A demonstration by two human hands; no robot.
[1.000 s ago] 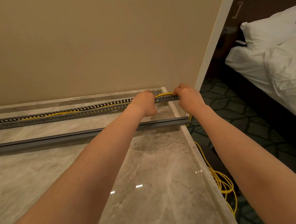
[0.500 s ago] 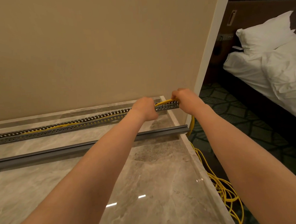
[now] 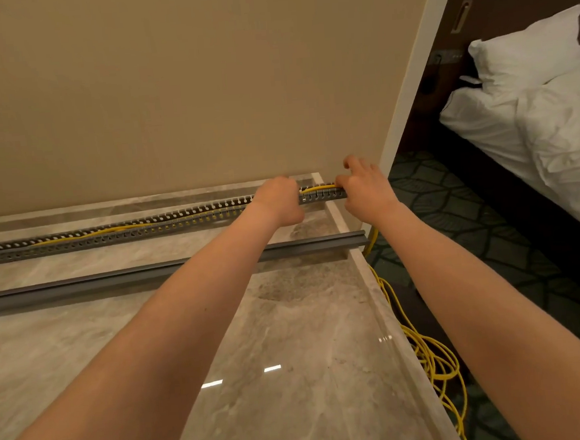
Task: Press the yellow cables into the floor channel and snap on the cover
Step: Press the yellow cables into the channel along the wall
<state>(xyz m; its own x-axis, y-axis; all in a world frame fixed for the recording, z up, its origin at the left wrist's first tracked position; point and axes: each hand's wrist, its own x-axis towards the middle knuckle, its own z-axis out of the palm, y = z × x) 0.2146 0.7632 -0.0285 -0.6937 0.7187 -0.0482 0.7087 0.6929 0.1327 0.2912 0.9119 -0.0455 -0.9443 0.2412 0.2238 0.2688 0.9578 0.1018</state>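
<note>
Channel (image 3: 145,230): laid along the wall (image 3: 169,90), cables (image 3: 317,187) in it.
Cover (image 3: 131,277): laid on the floor (image 3: 291,357), before the channel.
Bed (image 3: 532,117): placed right.

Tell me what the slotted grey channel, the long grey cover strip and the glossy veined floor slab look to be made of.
Slotted grey channel: probably matte moulded plastic; thin walls cut into even fingers with round holes.
Long grey cover strip: likely the same plastic, though painted metal is possible; smooth, dull, straight folded edges.
Glossy veined floor slab: polished marble or marble-look tile; beige veining and sharp light reflections.
</note>
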